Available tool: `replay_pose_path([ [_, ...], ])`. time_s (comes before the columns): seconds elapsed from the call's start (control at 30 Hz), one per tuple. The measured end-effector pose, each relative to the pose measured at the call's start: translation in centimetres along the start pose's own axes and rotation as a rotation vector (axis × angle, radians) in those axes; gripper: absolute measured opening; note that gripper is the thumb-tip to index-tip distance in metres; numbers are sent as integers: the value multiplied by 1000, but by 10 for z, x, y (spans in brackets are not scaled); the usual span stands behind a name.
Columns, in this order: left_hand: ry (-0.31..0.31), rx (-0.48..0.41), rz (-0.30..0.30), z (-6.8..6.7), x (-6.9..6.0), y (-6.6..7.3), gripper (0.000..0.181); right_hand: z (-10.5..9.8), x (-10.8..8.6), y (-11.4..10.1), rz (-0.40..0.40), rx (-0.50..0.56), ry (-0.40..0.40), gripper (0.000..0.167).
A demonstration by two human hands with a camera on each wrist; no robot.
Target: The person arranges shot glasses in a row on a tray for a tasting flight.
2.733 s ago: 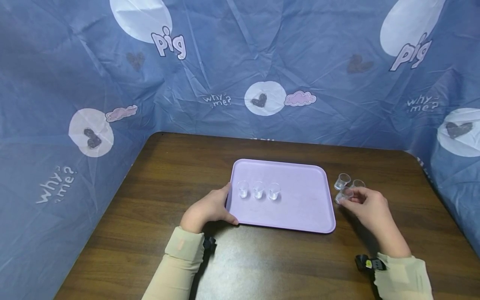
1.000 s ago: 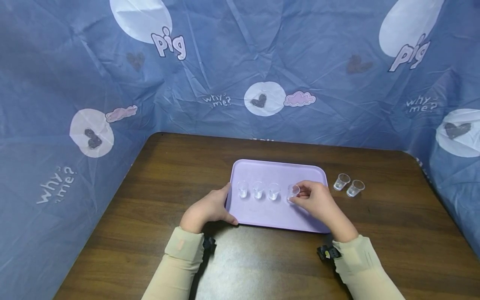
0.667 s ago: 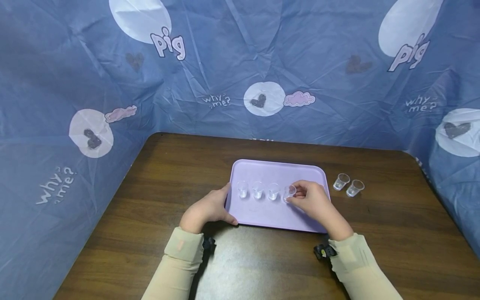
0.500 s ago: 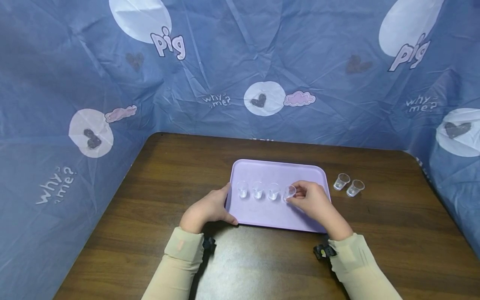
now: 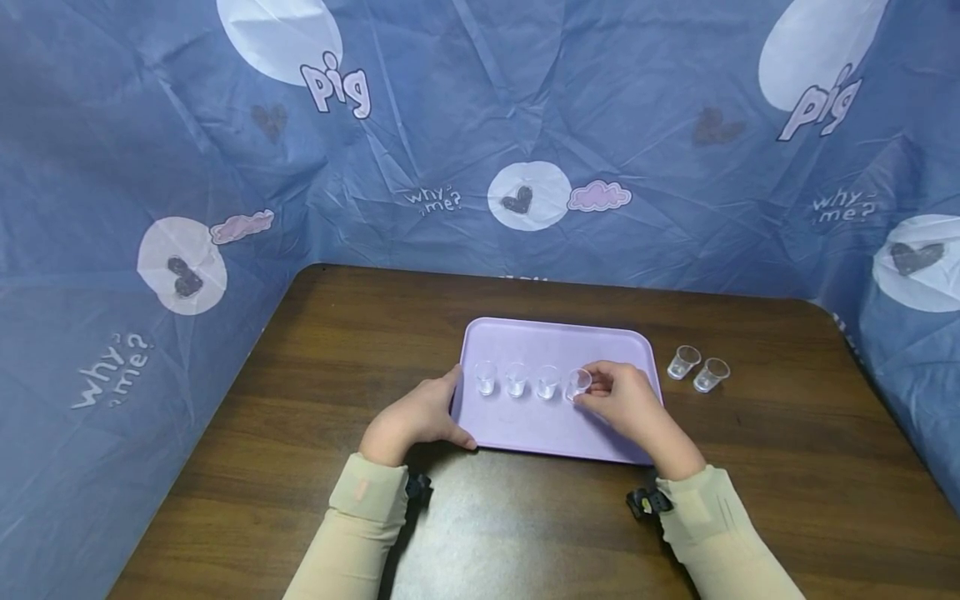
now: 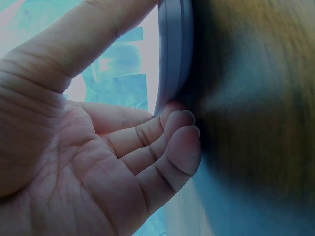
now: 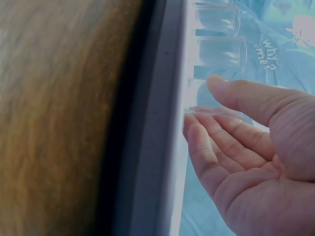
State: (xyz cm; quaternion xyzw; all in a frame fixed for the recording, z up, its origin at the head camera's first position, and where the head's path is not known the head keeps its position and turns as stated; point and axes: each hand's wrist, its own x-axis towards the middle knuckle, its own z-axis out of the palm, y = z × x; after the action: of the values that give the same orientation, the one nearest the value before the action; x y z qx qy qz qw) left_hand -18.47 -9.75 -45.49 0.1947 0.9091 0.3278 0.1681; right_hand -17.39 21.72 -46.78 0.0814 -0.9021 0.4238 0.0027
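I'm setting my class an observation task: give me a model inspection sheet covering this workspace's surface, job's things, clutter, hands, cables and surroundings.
Surface: brown wood-grain table, glossy patch at the near side.
Job's things: lilac tray with four clear cups in a row; two other cups on the table, right of the tray.
Clutter: nothing seen.
Hands: left hand holds the tray's near-left corner; right hand pinches the row's rightmost cup.
Cables: nothing seen.
Surroundings: creased blue sheeting behind and on both sides, printed with "pig" and "why me?".
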Motion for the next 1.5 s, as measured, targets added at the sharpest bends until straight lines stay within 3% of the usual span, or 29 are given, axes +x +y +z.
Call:
replay_pose_path([
  [0.43, 4, -2, 0, 0, 0, 1, 109, -11, -4, 1, 21, 81, -34, 35],
  [0.73, 1, -13, 5, -1, 0, 0, 113, -21, -11, 7, 19, 86, 4, 35],
  [1.17, 4, -11, 10, -1, 0, 0, 110, -49, -21, 14, 5, 90, 73, 37],
  [1.5, 7, 4, 26, 0, 0, -1, 108, -72, -31, 20, 38, 42, 128, 41],
])
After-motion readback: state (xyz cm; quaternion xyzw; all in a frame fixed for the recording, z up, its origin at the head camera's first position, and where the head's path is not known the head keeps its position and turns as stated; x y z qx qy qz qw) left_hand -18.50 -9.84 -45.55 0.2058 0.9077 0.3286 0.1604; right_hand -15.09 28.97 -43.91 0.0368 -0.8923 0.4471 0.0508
